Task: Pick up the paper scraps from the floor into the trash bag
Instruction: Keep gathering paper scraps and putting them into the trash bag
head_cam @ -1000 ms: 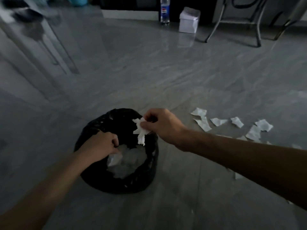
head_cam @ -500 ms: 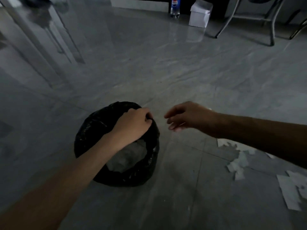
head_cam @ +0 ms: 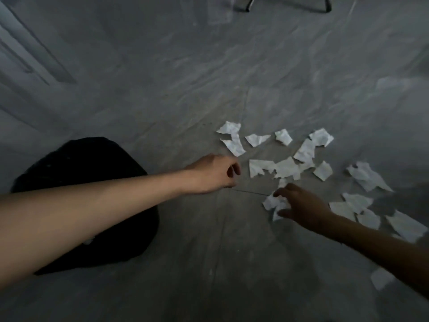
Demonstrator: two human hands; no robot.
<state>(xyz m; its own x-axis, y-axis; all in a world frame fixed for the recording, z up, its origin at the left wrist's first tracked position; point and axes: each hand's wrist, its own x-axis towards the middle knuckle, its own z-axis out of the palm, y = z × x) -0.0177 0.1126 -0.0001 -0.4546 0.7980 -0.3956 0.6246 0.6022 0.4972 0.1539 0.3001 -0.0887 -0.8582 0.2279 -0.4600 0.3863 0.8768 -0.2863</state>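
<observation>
Several torn white paper scraps (head_cam: 284,167) lie scattered on the grey floor at centre right. My right hand (head_cam: 301,204) reaches down with fingers spread, its fingertips on a crumpled scrap (head_cam: 271,202) nearest to me. My left hand (head_cam: 213,174) hangs loosely curled above the floor, just left of the scraps and below a long scrap (head_cam: 234,145), holding nothing I can see. The black trash bag (head_cam: 76,163) stands at the left, partly hidden behind my left forearm.
Metal chair legs (head_cam: 285,6) stand at the far top edge. A single scrap (head_cam: 381,278) lies apart at the lower right. Reflections of furniture streak the glossy floor at upper left.
My right hand dropped its scrap into the bag, then swung right and down onto the scraps. My left hand let go of the bag rim and moved right. The view tilted down.
</observation>
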